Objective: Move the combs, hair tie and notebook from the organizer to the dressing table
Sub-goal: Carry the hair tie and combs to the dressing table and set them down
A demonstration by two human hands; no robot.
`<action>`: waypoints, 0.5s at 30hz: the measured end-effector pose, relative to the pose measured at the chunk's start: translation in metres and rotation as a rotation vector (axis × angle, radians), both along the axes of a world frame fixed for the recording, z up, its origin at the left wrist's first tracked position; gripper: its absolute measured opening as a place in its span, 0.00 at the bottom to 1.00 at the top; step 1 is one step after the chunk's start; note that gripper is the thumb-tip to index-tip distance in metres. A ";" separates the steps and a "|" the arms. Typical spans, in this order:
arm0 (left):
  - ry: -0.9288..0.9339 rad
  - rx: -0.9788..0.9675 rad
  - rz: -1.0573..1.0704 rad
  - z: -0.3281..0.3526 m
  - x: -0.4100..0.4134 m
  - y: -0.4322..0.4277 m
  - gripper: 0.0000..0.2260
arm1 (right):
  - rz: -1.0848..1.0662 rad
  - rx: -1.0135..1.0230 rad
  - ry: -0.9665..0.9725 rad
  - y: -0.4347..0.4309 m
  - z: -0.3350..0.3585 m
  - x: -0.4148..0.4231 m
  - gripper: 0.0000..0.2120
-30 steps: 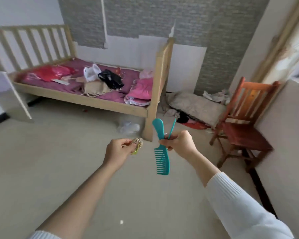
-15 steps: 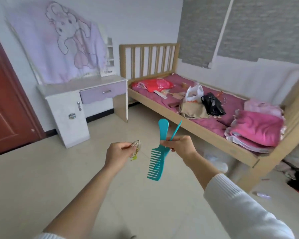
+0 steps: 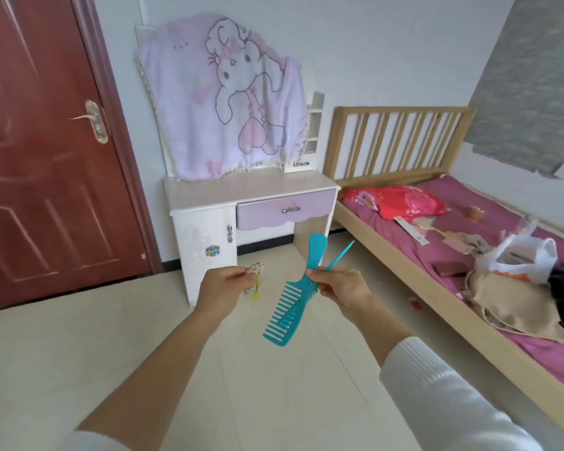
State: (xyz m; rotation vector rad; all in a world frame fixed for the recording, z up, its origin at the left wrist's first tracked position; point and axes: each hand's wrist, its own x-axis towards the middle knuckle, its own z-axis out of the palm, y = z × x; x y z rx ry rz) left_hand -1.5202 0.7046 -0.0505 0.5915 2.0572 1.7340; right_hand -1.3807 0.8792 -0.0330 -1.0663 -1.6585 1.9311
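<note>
**Combs and hair tie in hand, dressing table straight ahead**

Nearest to us, our right hand (image 3: 342,289) is closed on two teal combs. The wide-tooth comb (image 3: 293,297) runs on a slant, teeth hanging down to the left and handle pointing up toward the table. The thin tail comb (image 3: 337,258) crosses it, its spike angled up and to the right. Our left hand (image 3: 223,288) pinches the hair tie (image 3: 254,281) between thumb and fingertips, just beside the combs but not touching them.

Beyond both hands lies open floor (image 3: 79,336), with nothing in the way. The dressing table (image 3: 241,187) stands ahead and slightly left, so the left hand is a little nearer to it. Its top looks bare, with room along the front edge to lay the combs lengthwise. A door (image 3: 46,141) flanks it on the left and a bed (image 3: 437,239) butts against its right side, so we judge the approach best taken from the front. We see no notebook or organizer here.
</note>
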 end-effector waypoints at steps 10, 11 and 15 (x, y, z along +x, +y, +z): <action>-0.071 -0.008 -0.046 -0.023 -0.267 0.133 0.07 | 0.018 -0.030 0.037 0.134 -0.021 -0.272 0.04; -0.070 -0.003 -0.065 -0.023 -0.296 0.149 0.06 | 0.011 -0.033 0.024 0.151 -0.021 -0.302 0.04; -0.035 -0.035 -0.061 -0.016 -0.372 0.194 0.06 | -0.011 0.001 -0.004 0.198 -0.019 -0.383 0.04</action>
